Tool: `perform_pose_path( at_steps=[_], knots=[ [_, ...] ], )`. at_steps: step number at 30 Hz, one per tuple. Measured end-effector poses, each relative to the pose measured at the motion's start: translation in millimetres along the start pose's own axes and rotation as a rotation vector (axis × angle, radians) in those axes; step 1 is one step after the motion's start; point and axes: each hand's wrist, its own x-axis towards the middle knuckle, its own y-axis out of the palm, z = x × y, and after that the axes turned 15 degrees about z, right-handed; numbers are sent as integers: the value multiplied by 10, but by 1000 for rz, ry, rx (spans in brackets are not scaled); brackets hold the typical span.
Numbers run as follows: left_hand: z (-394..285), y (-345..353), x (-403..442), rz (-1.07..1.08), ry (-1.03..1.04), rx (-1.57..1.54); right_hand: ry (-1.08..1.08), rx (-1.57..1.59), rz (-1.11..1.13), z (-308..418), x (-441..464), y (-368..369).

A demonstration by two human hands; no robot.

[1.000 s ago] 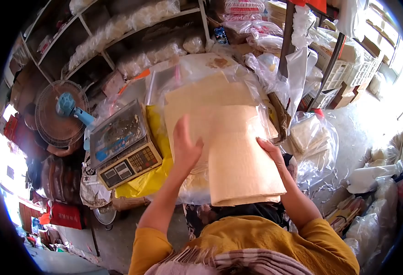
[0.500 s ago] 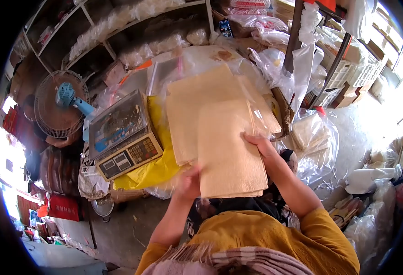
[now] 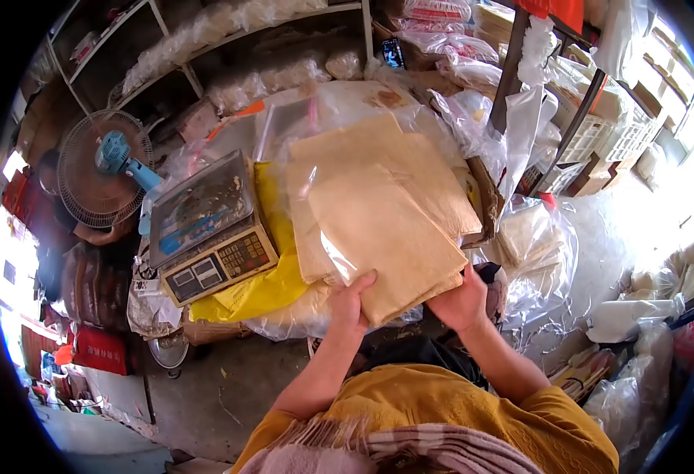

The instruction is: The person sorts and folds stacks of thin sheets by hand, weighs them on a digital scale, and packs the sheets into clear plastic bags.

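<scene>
A stack of thin tan sheets (image 3: 386, 237) lies tilted between my hands, its surface shiny in places as if under clear plastic. My left hand (image 3: 351, 304) grips its near left edge, thumb on top and fingers underneath. At the near right corner, my right hand (image 3: 464, 302) is closed around the edge, its fingers partly hidden beneath the stack. Behind and below lie more tan sheets (image 3: 351, 146) on the work table. Left of them stands a digital scale (image 3: 219, 267), with a yellow plastic bag (image 3: 280, 276) partly under it.
A blue-and-grey fan (image 3: 114, 154) stands at the left. Shelves with plastic-wrapped goods (image 3: 264, 79) line the back. On the right are a bag of tan sheets (image 3: 532, 237), white crates (image 3: 584, 134) and a dark post (image 3: 509, 87). A red bag (image 3: 102, 350) sits lower left.
The held stack has turned counterclockwise and come slightly closer to me. My right hand has moved down from its right side to the near corner; my left hand has shifted right and up.
</scene>
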Motion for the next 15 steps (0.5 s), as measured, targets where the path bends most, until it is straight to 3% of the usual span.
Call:
perform_pose_path(
  at_steps=[2, 6, 10, 15],
  knots=[
    [29, 7, 4, 2, 10, 53, -26, 46, -30, -125, -56, 54],
    [17, -55, 21, 67, -92, 60, 9, -438, -391, -253, 91, 68],
    [-124, -33, -84, 351, -111, -191, -108, -186, -312, -46, -4, 137],
    [296, -369, -119, 287, -109, 190, -22, -175, -443, -141, -308, 204]
  ],
)
